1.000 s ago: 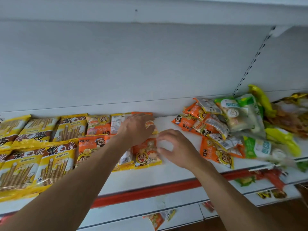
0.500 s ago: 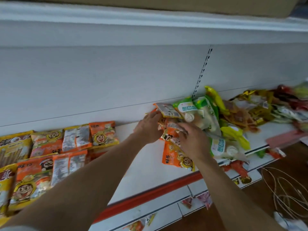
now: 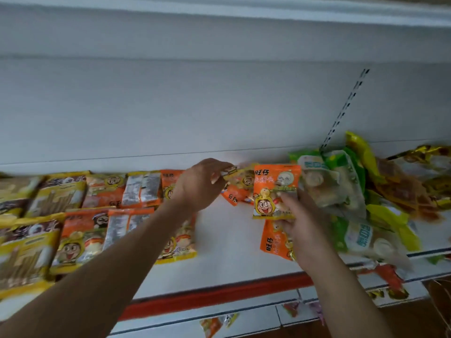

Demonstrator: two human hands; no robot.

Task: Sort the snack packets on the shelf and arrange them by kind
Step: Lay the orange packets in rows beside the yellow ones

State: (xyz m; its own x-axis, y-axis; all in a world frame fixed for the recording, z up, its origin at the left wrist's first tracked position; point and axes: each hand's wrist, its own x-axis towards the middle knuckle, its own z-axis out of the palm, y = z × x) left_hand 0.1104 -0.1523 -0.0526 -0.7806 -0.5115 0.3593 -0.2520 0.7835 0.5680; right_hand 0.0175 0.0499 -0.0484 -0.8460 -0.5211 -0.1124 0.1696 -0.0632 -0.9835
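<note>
Hands: right (image 3: 299, 223) grips upright orange packet (image 3: 274, 184); left (image 3: 200, 184) pinches another pkt's (image 3: 240, 180) corner.

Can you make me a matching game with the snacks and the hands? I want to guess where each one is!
Things:
1. orange packet
2. stick snack packets
3. green packets
4. left hand

Places:
A. far left of the shelf
B. held upright in the right hand
C. pinching a small packet's corner
D. heaped right of the hands

Pairs: 1-B, 2-A, 3-D, 4-C
</note>
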